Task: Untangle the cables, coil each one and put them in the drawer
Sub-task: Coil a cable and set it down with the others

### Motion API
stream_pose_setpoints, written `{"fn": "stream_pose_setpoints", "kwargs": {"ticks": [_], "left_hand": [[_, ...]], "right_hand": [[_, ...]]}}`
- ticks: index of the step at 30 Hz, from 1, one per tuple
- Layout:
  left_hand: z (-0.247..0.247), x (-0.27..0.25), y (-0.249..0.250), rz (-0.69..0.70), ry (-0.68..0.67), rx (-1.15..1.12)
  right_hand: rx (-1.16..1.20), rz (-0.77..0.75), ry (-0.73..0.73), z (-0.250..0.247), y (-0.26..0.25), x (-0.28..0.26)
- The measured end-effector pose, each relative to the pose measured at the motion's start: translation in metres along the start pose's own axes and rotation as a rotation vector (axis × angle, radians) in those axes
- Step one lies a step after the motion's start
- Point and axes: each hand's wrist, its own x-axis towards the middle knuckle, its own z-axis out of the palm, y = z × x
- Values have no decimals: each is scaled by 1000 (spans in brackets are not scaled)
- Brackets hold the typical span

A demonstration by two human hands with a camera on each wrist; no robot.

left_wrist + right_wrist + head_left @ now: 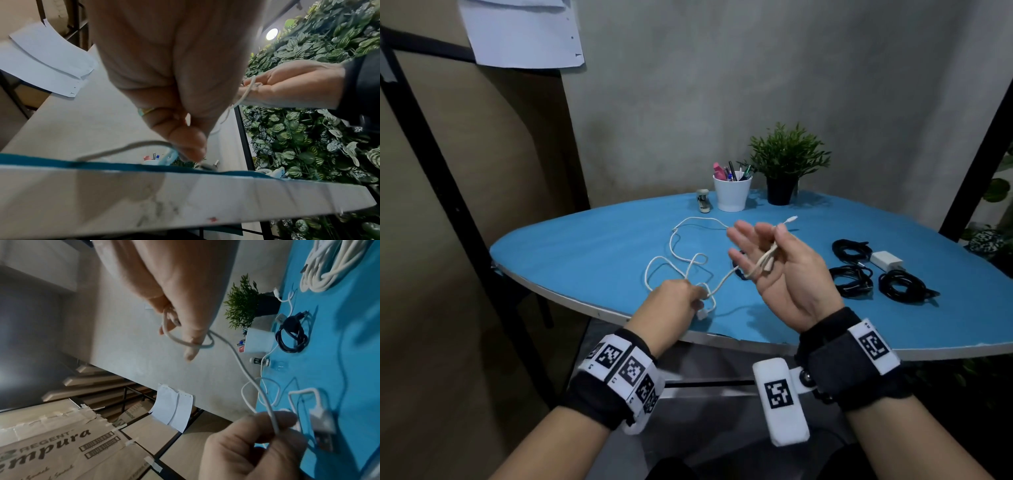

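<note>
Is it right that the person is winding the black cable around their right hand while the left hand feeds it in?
Not quite: the cable being wound is the white cable, not a black one. The head view shows it looped on the right hand and pinched by the left hand; the black cables lie coiled on the table.

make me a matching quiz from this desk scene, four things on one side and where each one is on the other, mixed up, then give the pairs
Things:
1. white cable
2. black cable coils
3. white pen cup
4. stapler

Places:
A. far edge of the blue table, just left of the potted plant
B. far edge, left of the cup
C. on the table to the right of the right hand
D. strung between the left hand and the right hand, the rest loose on the table

Pairs: 1-D, 2-C, 3-A, 4-B
</note>
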Motion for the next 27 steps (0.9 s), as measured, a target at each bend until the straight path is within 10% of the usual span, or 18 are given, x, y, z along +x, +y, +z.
{"fn": "stream_pose_setpoints", "kwargs": {"ticks": [4, 9, 17, 22, 27], "left_hand": [[-2, -2, -4, 46, -63, -13], [-16, -3, 0, 113, 84, -321], [-25, 25, -7, 208, 238, -205], [-19, 40, -14, 71, 33, -111], [-20, 45, -16, 24, 24, -118]], "right_hand": [[-70, -148, 158, -5, 5, 14], [-1058, -315, 127, -16, 24, 19], [-1626, -36, -148, -12, 25, 15], [-1521, -20, -112, -17, 21, 14], [-855, 27, 15, -16, 12, 11]]}}
